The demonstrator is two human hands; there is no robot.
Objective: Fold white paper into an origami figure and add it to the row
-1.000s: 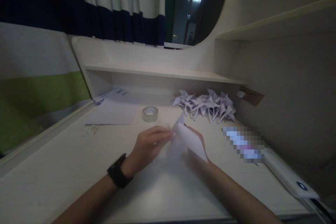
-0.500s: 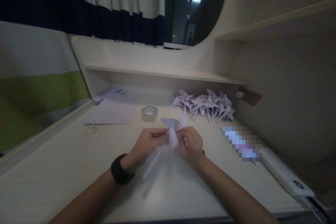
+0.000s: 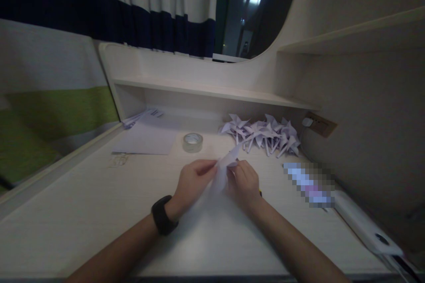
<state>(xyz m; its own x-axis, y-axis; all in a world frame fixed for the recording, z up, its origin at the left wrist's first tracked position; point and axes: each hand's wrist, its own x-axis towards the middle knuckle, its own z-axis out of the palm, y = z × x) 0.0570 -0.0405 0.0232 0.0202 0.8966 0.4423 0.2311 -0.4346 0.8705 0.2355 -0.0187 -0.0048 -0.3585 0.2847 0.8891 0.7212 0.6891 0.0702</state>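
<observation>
Between my two hands is a white paper pinwheel (image 3: 227,162), held above the middle of the desk. My left hand (image 3: 195,181), with a black band on its wrist, pinches the pinwheel's left side between thumb and fingers. On the other side my right hand (image 3: 245,183) has its fingers closed on the paper near the blades. The pinwheel is turned nearly edge-on, and its stick cannot be made out. A small yellow and black thing (image 3: 260,193) peeks out beside my right wrist, mostly hidden.
A roll of clear tape (image 3: 192,143) lies beyond my hands. Several finished paper pinwheels (image 3: 262,132) are heaped at the back right. White paper sheets (image 3: 146,135) lie at the back left. To the right are a blurred-out lit object (image 3: 307,184) and a long white device (image 3: 365,223).
The pinwheel has turned from facing me to nearly edge-on, and its stick, seen earlier pointing down-left, no longer shows. The whole view has shifted slightly.
</observation>
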